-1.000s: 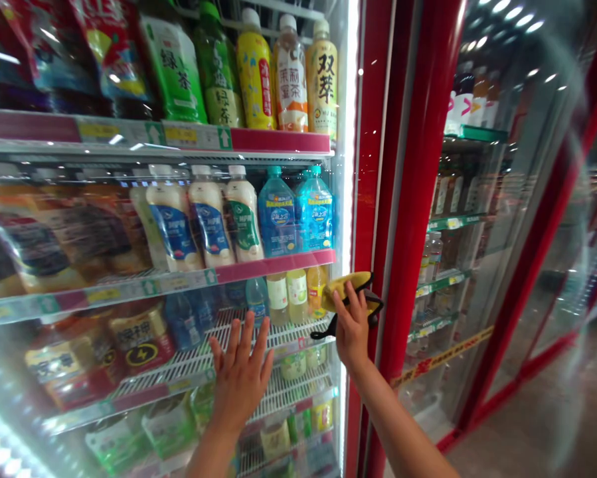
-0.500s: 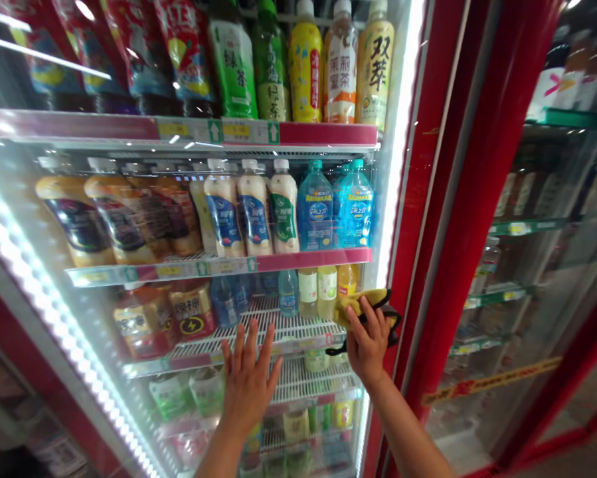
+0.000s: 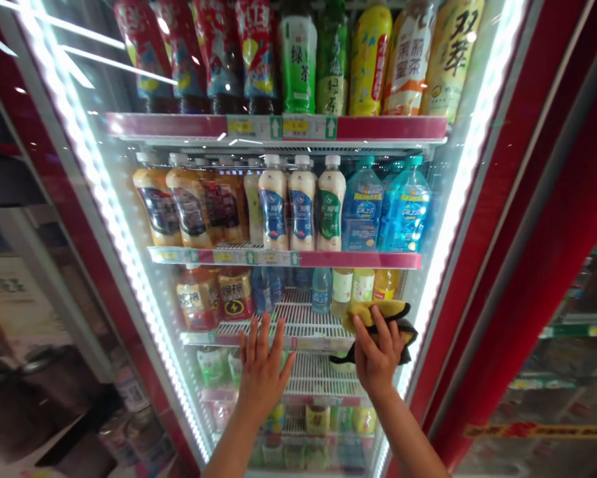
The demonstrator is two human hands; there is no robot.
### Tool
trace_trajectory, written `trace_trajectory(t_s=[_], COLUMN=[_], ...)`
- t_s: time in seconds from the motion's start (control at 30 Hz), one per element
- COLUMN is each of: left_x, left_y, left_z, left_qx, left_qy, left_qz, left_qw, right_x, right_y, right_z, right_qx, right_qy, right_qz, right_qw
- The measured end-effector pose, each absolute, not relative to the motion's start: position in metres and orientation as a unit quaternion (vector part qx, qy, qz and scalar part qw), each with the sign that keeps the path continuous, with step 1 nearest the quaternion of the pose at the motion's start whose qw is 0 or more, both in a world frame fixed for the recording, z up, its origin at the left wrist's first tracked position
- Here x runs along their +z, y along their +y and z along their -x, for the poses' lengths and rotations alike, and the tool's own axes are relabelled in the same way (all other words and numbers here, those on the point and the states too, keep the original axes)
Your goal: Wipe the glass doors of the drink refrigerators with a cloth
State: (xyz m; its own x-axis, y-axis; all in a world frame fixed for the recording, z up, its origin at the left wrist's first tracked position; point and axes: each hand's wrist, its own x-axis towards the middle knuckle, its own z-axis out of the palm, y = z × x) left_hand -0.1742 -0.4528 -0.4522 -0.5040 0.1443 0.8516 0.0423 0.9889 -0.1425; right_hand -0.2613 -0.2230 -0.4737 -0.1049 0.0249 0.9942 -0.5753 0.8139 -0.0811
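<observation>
A yellow cleaning cloth (image 3: 372,313) with black edging sits bunched against the glass door (image 3: 218,425) of a red-framed drinks fridge (image 3: 497,232), low near the door's right edge (blue water bottles (image 3: 362,216) stand on a shelf just above it). The right hand (image 3: 378,352) presses it there, fingers curled over the cloth, while the left hand (image 3: 263,375) lies flat on the glass, fingers spread open.
</observation>
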Motion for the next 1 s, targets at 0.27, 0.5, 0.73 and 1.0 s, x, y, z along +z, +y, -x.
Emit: trace_trajectory(t_s=[0.27, 0.5, 0.73, 1.0], left_x=[-0.443, -0.439, -0.441, -0.442], left_y=[-0.491, -0.519, -0.529, -0.549], left_z=[0.161, 0.155, 0.155, 0.149], left_qx=[0.055, 0.04, 0.023, 0.022], left_qy=[-0.87, -0.866, -0.867, -0.87], left_qz=[0.062, 0.045, 0.071, 0.078], left_qw=[0.486, 0.497, 0.492, 0.487], right_x=[-0.51, -0.479, -0.498, -0.461], right_y=[-0.252, -0.272, -0.295, -0.296], right_z=[0.229, 0.245, 0.223, 0.246], right_qx=[0.143, 0.207, 0.13, 0.234], right_qy=[-0.753, -0.718, -0.757, -0.704], right_qz=[-0.339, -0.185, -0.32, -0.127], right_qw=[0.546, 0.638, 0.555, 0.658])
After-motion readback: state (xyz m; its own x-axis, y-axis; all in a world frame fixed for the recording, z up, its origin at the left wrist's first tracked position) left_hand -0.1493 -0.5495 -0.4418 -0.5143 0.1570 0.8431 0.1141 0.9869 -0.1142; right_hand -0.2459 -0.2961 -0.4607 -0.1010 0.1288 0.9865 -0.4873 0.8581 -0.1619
